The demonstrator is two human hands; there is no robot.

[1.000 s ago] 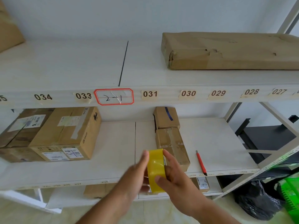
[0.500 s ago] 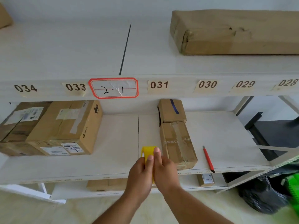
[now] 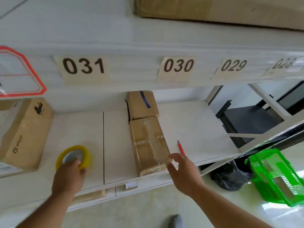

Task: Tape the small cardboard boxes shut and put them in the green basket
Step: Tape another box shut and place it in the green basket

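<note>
A small cardboard box [image 3: 148,145] with clear tape along its top lies on the middle shelf [image 3: 197,129]. Behind it stands a second small box [image 3: 142,105] with a blue stripe. My right hand [image 3: 183,172] is spread, its fingertips at the front box's near right corner. A yellow tape roll [image 3: 74,154] lies flat on the shelf to the left. My left hand [image 3: 69,176] holds its near rim. The green basket [image 3: 279,176] sits on the floor at the lower right.
A red pen-like tool [image 3: 181,147] lies just right of the front box. A large PICO box [image 3: 24,134] fills the shelf's left side. A black bag [image 3: 228,177] lies beside the basket. A long cardboard parcel [image 3: 213,9] rests on the upper shelf.
Both hands held the tape roll together before. Now the left hand has set it flat on the shelf at the left, and the right hand has let go and moved to the front box.
</note>
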